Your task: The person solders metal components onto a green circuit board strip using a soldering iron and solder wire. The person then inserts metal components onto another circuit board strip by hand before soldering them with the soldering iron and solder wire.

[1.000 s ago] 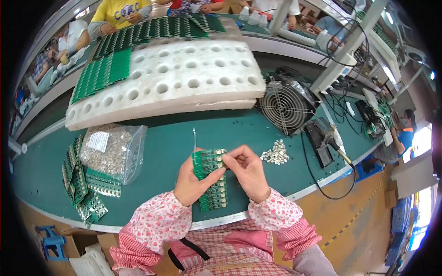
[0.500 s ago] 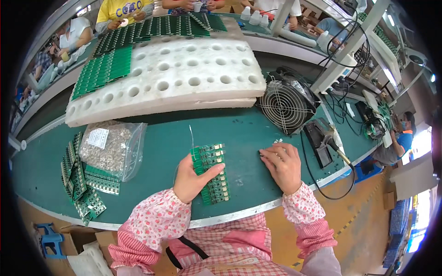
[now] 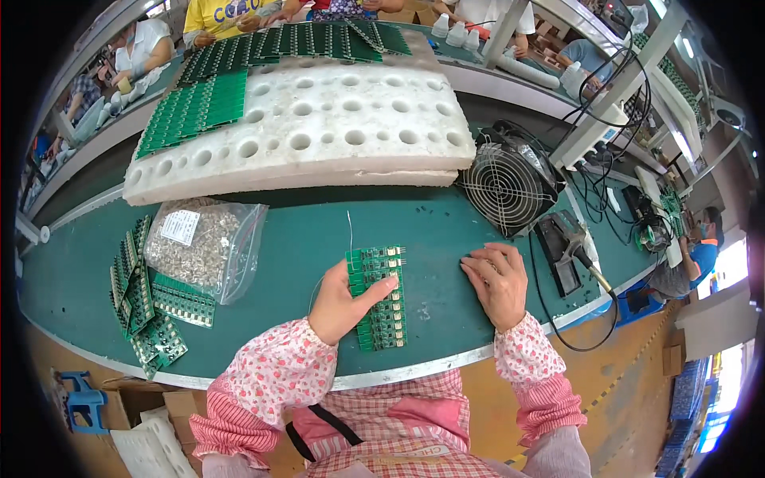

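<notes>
- The green circuit board panel [image 3: 379,296] lies on the green bench mat [image 3: 303,239] right before me.
- My left hand [image 3: 344,303] grips its left edge, thumb on top.
- My right hand [image 3: 498,280] rests palm-down to its right, fingers loosely curled, beside the fan [image 3: 505,186].
- A bag of small parts [image 3: 201,247] sits further left.

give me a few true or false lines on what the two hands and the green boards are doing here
1. The left hand holds the green circuit board panel. True.
2. The right hand grips a soldering iron. False: it rests palm down on the green belt, at a spot where small parts lie.
3. A clear plastic bag of small metal parts lies left of the panel. True.
4. The black grilled fan sits on the white foam slab. False: it stands beside the slab, on the belt.
</notes>
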### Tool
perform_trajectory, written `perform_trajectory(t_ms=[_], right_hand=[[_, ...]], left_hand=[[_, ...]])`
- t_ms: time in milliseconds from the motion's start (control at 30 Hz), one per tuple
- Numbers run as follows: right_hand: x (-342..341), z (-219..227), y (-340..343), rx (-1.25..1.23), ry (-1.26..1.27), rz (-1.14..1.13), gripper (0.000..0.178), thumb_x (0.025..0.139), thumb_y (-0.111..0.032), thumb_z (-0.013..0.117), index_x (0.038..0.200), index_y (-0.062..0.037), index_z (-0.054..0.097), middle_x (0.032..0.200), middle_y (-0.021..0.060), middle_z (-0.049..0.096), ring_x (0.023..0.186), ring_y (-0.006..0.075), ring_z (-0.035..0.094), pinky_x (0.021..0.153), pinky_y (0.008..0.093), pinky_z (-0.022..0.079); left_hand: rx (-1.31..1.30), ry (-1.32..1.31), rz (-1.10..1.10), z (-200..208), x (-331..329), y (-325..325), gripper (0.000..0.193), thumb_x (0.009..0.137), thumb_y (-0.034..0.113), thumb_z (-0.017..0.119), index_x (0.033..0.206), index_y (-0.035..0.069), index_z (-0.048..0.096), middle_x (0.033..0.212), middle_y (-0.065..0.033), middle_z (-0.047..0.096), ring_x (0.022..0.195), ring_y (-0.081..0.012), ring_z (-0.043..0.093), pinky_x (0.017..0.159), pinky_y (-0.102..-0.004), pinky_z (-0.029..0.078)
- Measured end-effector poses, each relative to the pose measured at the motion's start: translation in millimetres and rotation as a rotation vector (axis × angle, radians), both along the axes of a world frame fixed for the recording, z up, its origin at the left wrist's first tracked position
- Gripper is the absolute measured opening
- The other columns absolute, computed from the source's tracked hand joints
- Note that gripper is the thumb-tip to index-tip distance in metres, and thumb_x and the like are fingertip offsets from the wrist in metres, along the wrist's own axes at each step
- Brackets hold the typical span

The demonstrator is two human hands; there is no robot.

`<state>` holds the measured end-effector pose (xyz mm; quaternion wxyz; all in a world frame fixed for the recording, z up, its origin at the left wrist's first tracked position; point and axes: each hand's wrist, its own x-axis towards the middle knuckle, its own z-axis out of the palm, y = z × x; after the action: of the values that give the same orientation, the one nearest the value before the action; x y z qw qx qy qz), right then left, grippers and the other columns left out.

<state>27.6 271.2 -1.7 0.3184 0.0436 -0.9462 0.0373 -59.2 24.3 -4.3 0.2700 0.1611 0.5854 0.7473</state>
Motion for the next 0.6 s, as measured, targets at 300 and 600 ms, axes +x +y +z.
perform_trajectory(t_ms=[300,600], right_hand=[[0.9,5.9,-67.4,-1.326,-0.225,0.07,0.012,0.081,-0.005,0.072,0.089,0.0025,0.066,0.083,0.0054,0.068,0.077,0.0107,0.063,0.071,0.0223,0.049],[-16.9,8.8,-88.0,-1.708,-0.392,0.168,0.016,0.088,-0.01,0.066,0.094,0.0032,0.061,0.085,0.0053,0.065,0.075,0.0088,0.062,0.067,0.0216,0.053]], left_hand=[[-0.041,0.073,-0.035,-1.1,-1.4,-1.4,0.031,0.081,0.008,0.073,0.107,0.001,0.06,0.094,-0.0035,0.066,0.083,-0.0096,0.062,0.075,-0.0266,0.052],[-0.046,0.109,0.017,-2.3,0.0,-0.2,0.033,0.08,0.01,0.074,0.109,0.001,0.06,0.098,-0.0048,0.067,0.087,-0.0097,0.063,0.076,-0.0263,0.051]])
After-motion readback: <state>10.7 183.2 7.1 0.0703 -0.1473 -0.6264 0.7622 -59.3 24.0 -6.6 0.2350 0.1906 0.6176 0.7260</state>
